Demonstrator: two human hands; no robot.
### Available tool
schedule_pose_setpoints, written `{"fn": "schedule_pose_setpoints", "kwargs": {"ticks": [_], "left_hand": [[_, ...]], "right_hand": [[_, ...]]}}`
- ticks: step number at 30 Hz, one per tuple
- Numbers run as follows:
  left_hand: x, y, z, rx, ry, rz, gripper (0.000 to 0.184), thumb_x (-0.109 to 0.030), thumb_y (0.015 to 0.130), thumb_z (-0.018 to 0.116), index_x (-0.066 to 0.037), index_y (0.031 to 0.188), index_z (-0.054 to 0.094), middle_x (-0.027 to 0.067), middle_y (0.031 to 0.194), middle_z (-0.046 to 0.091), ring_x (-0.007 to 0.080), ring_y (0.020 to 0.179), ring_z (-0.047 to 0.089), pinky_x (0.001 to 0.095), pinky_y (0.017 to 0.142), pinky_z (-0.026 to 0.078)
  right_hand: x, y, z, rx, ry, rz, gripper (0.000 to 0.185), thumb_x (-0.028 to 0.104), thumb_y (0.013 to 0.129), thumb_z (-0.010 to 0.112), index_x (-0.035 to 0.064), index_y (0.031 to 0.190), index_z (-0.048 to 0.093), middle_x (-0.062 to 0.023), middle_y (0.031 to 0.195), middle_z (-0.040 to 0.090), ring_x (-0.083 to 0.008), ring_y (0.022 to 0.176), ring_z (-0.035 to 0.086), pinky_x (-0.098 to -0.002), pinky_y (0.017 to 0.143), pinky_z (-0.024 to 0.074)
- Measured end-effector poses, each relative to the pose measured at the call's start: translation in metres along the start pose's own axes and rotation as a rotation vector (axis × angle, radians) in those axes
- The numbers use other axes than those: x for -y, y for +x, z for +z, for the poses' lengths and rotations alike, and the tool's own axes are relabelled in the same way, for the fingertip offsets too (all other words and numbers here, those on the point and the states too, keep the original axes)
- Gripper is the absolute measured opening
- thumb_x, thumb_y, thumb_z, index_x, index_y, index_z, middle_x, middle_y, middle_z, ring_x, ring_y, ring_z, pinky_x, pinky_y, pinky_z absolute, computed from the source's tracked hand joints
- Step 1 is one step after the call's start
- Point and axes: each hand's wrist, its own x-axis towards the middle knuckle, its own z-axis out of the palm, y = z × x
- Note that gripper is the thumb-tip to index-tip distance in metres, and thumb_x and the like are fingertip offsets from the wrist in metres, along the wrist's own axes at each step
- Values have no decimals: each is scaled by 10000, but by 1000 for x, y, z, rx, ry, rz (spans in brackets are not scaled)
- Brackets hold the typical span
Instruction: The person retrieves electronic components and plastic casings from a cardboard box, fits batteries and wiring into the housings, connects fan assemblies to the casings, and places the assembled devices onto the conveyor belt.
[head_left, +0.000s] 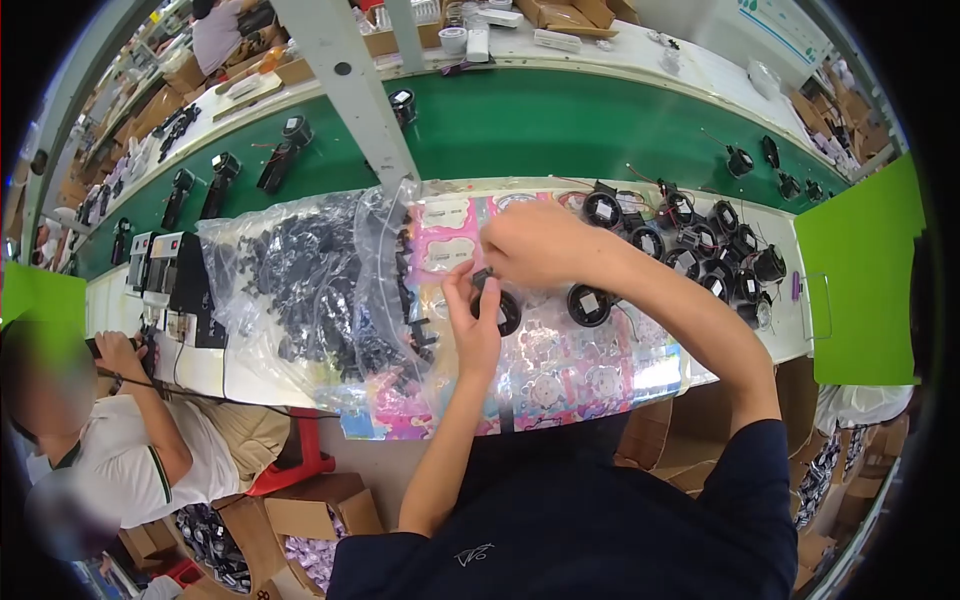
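My left hand (474,325) pinches a small black plastic part (483,278) between thumb and fingers. Just above it, my right hand (535,245) is closed with its fingers curled downward, and whatever they grip is hidden. Right beside my left thumb sits a round black housing (509,314) with a white label, partly covered; I cannot tell if the left hand touches it. Another round black housing (589,305) with a wire lies to the right on the colourful printed sheet (560,375). To the left, a clear plastic bag (300,285) holds many small black parts.
Several wired round black housings (683,263) crowd the table's right side. Behind the table runs a green conveyor belt (560,125) carrying black units. A metal post (345,90) stands at its near edge. A co-worker (140,440) sits at left; cardboard boxes (320,505) stand below.
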Motion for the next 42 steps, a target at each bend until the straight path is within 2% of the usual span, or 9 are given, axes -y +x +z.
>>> {"fn": "schedule_pose_setpoints", "kwargs": {"ticks": [4,6,11,17,23,25,30,36,42], "left_hand": [[3,-13,-10,206,75,56,363,-118,992,672,-10,1313,542,93,1190,659,152,1024,639,288,896,494],[1,-16,-18,378,416,165,370,-115,961,698,-13,1287,558,88,1149,662,163,1008,647,309,898,509],[41,-19,-31,281,440,272,457,-121,892,710,-25,1301,529,130,1222,593,256,1125,578,403,995,463],[38,-18,-26,296,388,214,463,-155,889,697,-39,1303,525,126,1165,570,255,1098,555,394,991,440],[47,-16,-34,309,600,418,462,-99,915,686,-20,1334,509,123,1214,594,221,1107,586,365,944,468],[31,-14,-35,383,486,74,433,-67,934,680,-15,1325,503,119,1212,617,185,1062,611,330,899,483],[16,-10,-11,212,88,109,516,-143,911,774,23,1310,492,81,1010,667,176,937,660,328,861,529],[7,-11,-13,285,81,33,377,-70,906,753,-2,1185,508,83,1048,641,126,950,623,279,858,506],[10,-13,-16,293,72,46,365,-35,878,765,-16,1130,501,76,1008,627,123,904,610,285,821,502]], "right_hand": [[27,42,23,-274,160,-142,205,175,847,606,49,955,726,-192,930,734,-381,894,715,-510,760,560],[53,48,28,-29,100,-262,214,189,833,654,42,971,722,-175,937,728,-372,900,716,-489,757,566],[85,43,87,-111,-51,-379,326,241,738,826,24,962,731,-118,1029,679,-357,938,712,-460,781,585],[74,44,103,-38,159,-462,203,164,777,773,4,888,717,-144,1042,663,-382,947,710,-509,827,586],[76,36,98,-237,129,-365,268,41,807,685,3,1071,657,-167,1082,622,-389,923,693,-484,813,584],[61,26,73,-491,156,-308,359,39,806,687,15,1158,620,-164,1066,604,-371,897,678,-473,782,569],[21,-40,19,-759,474,-154,341,254,880,779,-44,992,657,-176,965,627,-300,823,676,-405,726,561],[-4,-72,56,-477,813,128,310,219,846,856,-27,946,695,-71,812,690,-126,703,632,-310,636,514],[2,-70,74,-467,722,123,317,256,877,796,-46,922,707,-193,798,722,-298,737,722,-399,672,543]]}}
